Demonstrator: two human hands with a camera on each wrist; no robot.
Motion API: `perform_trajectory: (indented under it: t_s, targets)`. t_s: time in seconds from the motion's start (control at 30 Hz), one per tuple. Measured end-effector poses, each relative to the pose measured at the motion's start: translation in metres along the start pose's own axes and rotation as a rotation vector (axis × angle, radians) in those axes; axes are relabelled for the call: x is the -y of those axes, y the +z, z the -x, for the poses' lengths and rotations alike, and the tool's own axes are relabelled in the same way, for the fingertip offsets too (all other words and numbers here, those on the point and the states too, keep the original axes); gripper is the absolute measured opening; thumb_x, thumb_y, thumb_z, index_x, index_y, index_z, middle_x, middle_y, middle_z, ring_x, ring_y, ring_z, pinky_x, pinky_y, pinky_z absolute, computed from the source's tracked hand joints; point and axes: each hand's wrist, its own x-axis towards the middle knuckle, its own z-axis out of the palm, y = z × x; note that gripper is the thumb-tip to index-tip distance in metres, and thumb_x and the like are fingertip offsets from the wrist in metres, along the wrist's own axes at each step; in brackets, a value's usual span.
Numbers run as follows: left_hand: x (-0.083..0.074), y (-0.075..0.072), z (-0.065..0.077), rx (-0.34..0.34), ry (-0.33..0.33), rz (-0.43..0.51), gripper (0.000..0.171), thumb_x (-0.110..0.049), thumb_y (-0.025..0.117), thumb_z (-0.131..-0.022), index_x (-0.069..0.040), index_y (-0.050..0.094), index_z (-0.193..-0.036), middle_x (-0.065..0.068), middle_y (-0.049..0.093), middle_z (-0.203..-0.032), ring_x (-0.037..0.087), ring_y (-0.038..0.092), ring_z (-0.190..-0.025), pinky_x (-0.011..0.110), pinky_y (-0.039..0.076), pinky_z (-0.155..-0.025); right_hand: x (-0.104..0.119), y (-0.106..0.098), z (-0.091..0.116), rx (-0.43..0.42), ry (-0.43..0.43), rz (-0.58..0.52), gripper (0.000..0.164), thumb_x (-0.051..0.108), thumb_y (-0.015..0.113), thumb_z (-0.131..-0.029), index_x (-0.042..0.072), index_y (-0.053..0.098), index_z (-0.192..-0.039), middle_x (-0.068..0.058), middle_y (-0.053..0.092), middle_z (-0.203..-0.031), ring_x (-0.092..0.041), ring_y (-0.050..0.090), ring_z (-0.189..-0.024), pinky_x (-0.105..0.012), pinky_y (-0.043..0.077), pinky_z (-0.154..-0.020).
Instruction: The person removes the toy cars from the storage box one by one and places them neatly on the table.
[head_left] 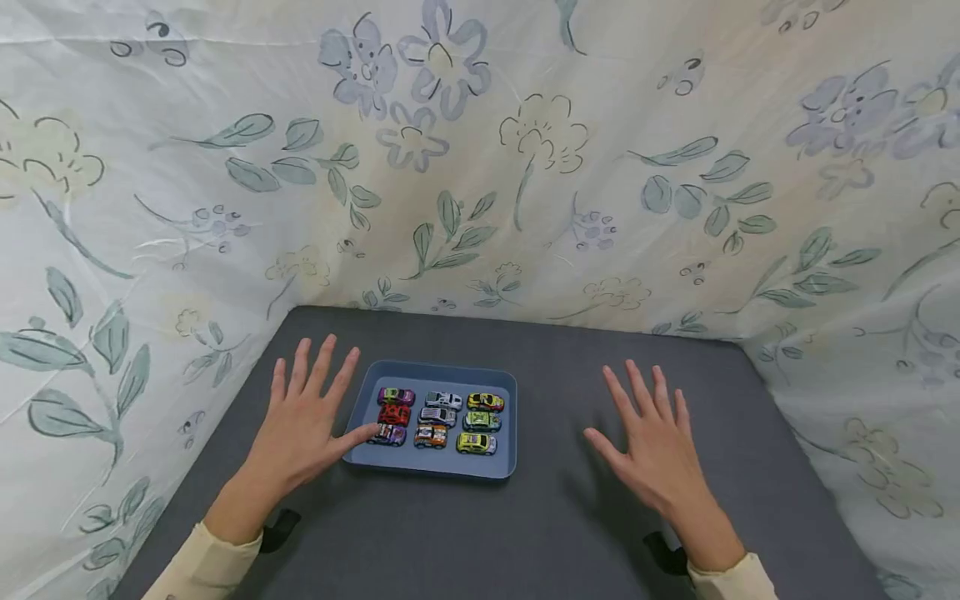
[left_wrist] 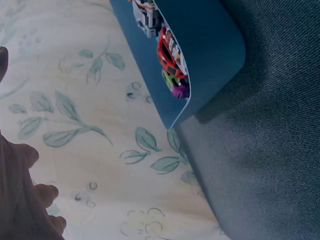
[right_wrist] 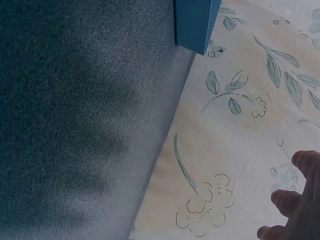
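Note:
A blue tray (head_left: pixel 442 467) lies on the dark grey table, left of centre, with several small toy cars in three columns. On its left side are a purple-green car (head_left: pixel 396 396), a red car (head_left: pixel 393 415) and a purple car (head_left: pixel 392 434). The right column holds yellow and green cars, among them a yellow car (head_left: pixel 477 443). My left hand (head_left: pixel 303 429) hovers at the tray's left edge, fingers spread, its thumb overlapping the purple car in the head view. Well right of the tray, my right hand (head_left: pixel 652 450) is held over the table, fingers spread, holding nothing.
The grey table (head_left: pixel 510 542) extends around the tray. A cloth (head_left: pixel 480 167) with flowers and leaves hangs behind it and along both sides. Each wrist wears a black strap, such as the left strap (head_left: pixel 281 531).

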Motion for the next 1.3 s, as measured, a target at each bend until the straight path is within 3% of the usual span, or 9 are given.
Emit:
perform_trajectory:
  t_s: [0.1, 0.3, 0.43, 0.53, 0.63, 0.73, 0.87, 1.13, 1.3]
  targets:
    - [0.003, 0.002, 0.003, 0.021, -0.015, 0.113, 0.110, -0.071, 0.068, -0.095, -0.014, 0.018, -0.176, 0.021, 0.009, -0.180, 0.048, -0.003, -0.164, 0.074, 0.000, -0.127, 0.001, 0.001, 0.000, -0.020, -0.016, -0.044, 0.088, 0.063, 0.063, -0.104, 0.025, 0.028, -0.175, -0.015, 0.022, -0.178, -0.047, 0.008, -0.164, -0.077, 0.013, -0.124]
    - [0.016, 0.011, 0.018, 0.064, -0.147, 0.656, 0.107, -0.043, 0.073, -0.101, -0.020, 0.001, -0.177, 0.013, -0.001, -0.182, 0.048, 0.001, -0.164, 0.083, 0.013, -0.121, 0.014, 0.010, -0.006, -0.073, -0.046, -0.292, 0.078, 0.041, 0.078, -0.101, 0.016, 0.046, -0.167, -0.010, 0.039, -0.172, -0.040, 0.026, -0.161, -0.077, 0.029, -0.118]
    - [0.024, 0.026, 0.029, 0.067, -0.176, 0.929, 0.094, -0.028, 0.062, -0.110, -0.018, -0.005, -0.176, 0.017, 0.000, -0.181, 0.052, 0.006, -0.161, 0.042, 0.021, -0.133, 0.031, 0.017, -0.012, -0.078, -0.033, -0.399, 0.065, 0.033, 0.086, -0.097, 0.014, 0.061, -0.155, -0.010, 0.055, -0.159, -0.036, 0.045, -0.151, -0.070, 0.042, -0.114]
    - [0.027, 0.037, 0.035, 0.067, -0.162, 1.099, 0.085, -0.015, 0.053, -0.113, -0.010, -0.006, -0.174, 0.024, -0.002, -0.179, 0.039, 0.005, -0.165, 0.010, 0.021, -0.121, 0.044, 0.022, -0.020, -0.074, -0.036, -0.435, 0.055, 0.030, 0.089, -0.094, 0.015, 0.070, -0.143, -0.006, 0.064, -0.147, -0.031, 0.058, -0.139, -0.063, 0.051, -0.109]
    - [0.028, 0.046, 0.039, 0.059, -0.144, 1.228, 0.081, -0.008, 0.049, -0.113, -0.003, -0.006, -0.173, 0.029, -0.004, -0.177, 0.014, 0.008, -0.165, 0.009, 0.023, -0.120, 0.057, 0.027, -0.029, -0.059, -0.060, -0.446, 0.050, 0.027, 0.092, -0.092, 0.015, 0.074, -0.137, -0.003, 0.068, -0.139, -0.028, 0.063, -0.130, -0.058, 0.056, -0.105]
    - [0.027, 0.052, 0.040, 0.062, -0.136, 1.300, 0.078, -0.007, 0.046, -0.114, 0.000, -0.007, -0.171, 0.032, -0.007, -0.176, -0.003, 0.014, -0.158, 0.010, 0.024, -0.121, 0.070, 0.033, -0.037, -0.015, -0.082, -0.451, 0.049, 0.026, 0.093, -0.090, 0.014, 0.076, -0.134, -0.002, 0.070, -0.135, -0.026, 0.066, -0.127, -0.055, 0.058, -0.103]
    - [0.024, 0.057, 0.041, 0.076, -0.148, 1.333, 0.076, -0.006, 0.044, -0.114, 0.006, -0.008, -0.169, 0.034, -0.007, -0.175, -0.006, 0.016, -0.156, 0.009, 0.025, -0.120, 0.086, 0.045, -0.046, 0.065, -0.108, -0.439, 0.046, 0.027, 0.093, -0.090, 0.012, 0.078, -0.131, -0.001, 0.071, -0.133, -0.024, 0.066, -0.125, -0.052, 0.058, -0.103]
    - [0.019, 0.069, 0.042, 0.175, -0.254, 1.334, 0.084, -0.006, 0.052, -0.112, 0.007, -0.008, -0.169, 0.031, -0.006, -0.176, 0.046, -0.005, -0.161, 0.004, 0.024, -0.114, 0.098, 0.066, -0.052, 0.130, -0.124, -0.400, 0.041, 0.029, 0.091, -0.093, 0.011, 0.079, -0.127, -0.003, 0.073, -0.129, -0.025, 0.065, -0.123, -0.051, 0.057, -0.104]
    - [0.016, 0.072, 0.037, 0.224, -0.302, 1.318, 0.094, -0.005, 0.063, -0.106, 0.003, -0.004, -0.171, 0.027, -0.004, -0.178, 0.051, -0.006, -0.160, 0.003, 0.026, -0.111, 0.101, 0.077, -0.055, 0.167, -0.132, -0.360, 0.038, 0.032, 0.089, -0.094, 0.012, 0.080, -0.124, -0.002, 0.074, -0.127, -0.025, 0.065, -0.123, -0.051, 0.055, -0.106]
